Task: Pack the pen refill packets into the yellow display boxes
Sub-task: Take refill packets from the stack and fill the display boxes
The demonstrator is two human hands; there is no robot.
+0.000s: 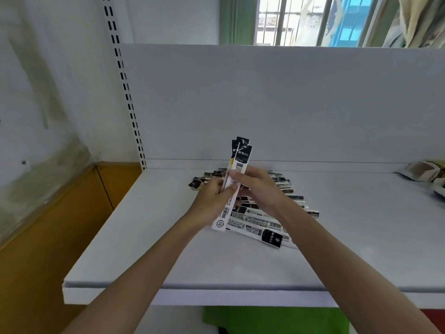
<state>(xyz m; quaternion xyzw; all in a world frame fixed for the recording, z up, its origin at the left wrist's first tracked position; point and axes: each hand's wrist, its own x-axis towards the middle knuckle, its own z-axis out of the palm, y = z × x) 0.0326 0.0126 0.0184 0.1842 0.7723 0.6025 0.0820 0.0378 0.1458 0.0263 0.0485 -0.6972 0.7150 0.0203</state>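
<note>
A small bundle of black-and-white pen refill packets (240, 160) stands nearly upright above the shelf, gripped from both sides. My left hand (212, 201) holds its lower part and my right hand (257, 186) closes on its middle. Beneath the hands, a loose pile of several more refill packets (260, 225) lies flat on the white shelf (144, 237). At the far right edge lie flattened yellowish boxes (426, 171), partly cut off by the frame.
A white back panel (289, 104) rises behind the shelf. A slotted upright rail (125, 85) runs along its left side. Below the shelf's front edge sits something green (274, 319). A barred window (301, 20) is above.
</note>
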